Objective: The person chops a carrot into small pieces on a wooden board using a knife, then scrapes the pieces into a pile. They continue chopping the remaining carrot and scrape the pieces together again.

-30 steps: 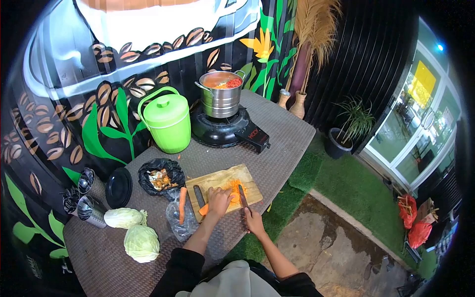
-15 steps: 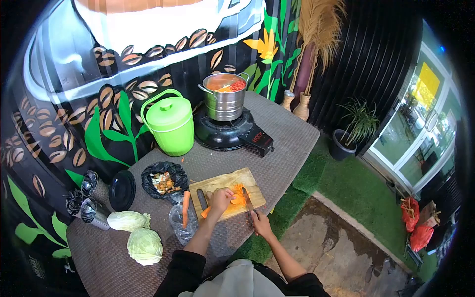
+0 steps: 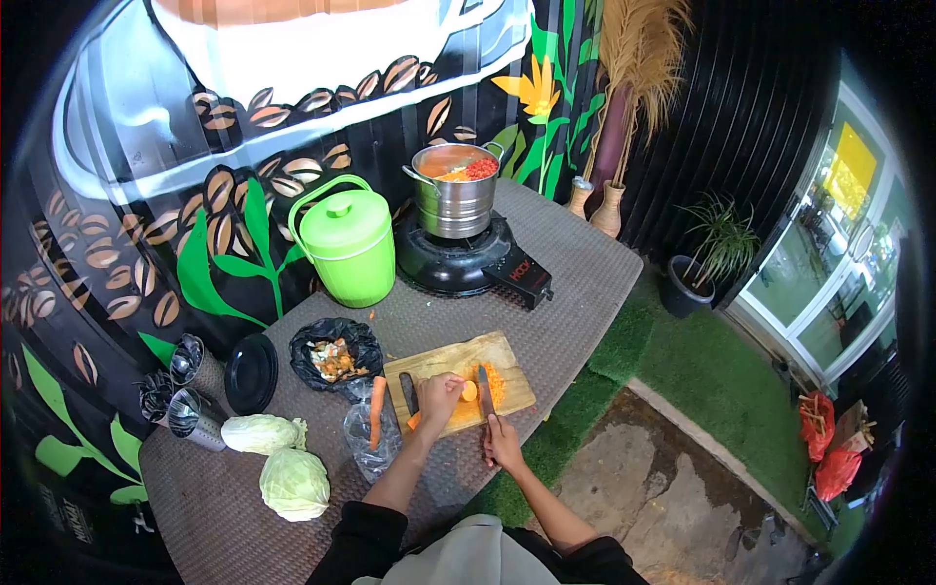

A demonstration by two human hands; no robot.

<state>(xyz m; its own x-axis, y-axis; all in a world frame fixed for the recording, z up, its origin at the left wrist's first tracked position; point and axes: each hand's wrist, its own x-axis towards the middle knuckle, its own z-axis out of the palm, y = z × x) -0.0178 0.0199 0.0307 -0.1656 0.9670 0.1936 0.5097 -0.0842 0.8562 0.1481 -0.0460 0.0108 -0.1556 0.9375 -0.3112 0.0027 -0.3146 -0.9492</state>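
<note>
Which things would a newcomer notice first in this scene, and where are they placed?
Probably the bright green lidded bucket comes first, standing on the table left of the black stove. Next may be the steel pot on that stove, with red and orange contents. Lower in the picture, the right hand holds a knife over a wooden board with orange shreds, the left hand close by.
</note>
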